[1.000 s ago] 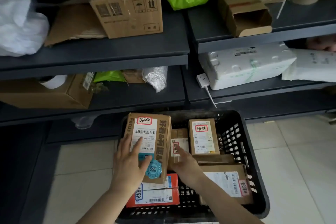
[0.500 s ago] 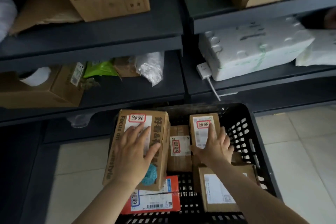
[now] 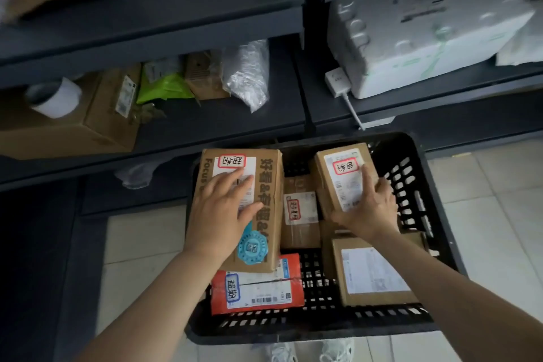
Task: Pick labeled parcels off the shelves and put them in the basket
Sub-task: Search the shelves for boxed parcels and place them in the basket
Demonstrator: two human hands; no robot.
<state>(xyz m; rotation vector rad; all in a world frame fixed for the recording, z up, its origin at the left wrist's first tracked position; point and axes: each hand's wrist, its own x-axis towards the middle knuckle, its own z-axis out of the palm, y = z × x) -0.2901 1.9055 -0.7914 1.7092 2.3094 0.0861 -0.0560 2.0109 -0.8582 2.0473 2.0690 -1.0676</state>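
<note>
A: Basket (image 3: pixel 417 173), near rim first: red parcel (image 3: pixel 258 288); plain carton (image 3: pixel 373 273) beside it, bare mesh between them.

B: Hands?

A: Left hand (image 3: pixel 220 214) spread flat on the long carton (image 3: pixel 264 185), basket's left side. Right hand (image 3: pixel 367 209) gripping the small labeled box (image 3: pixel 343 176), far right corner.

B: Step?

A: Arranging, I judge. Next: seat both, then reach past the basket's far rim to the shelf (image 3: pixel 205 120). Room there is tight; shelf lip overhangs closely.

My one head camera looks steeply down, close over the basket (image 3: pixel 440 232) at lower centre, shelves (image 3: pixel 164 20) filling the frame's top.
</note>
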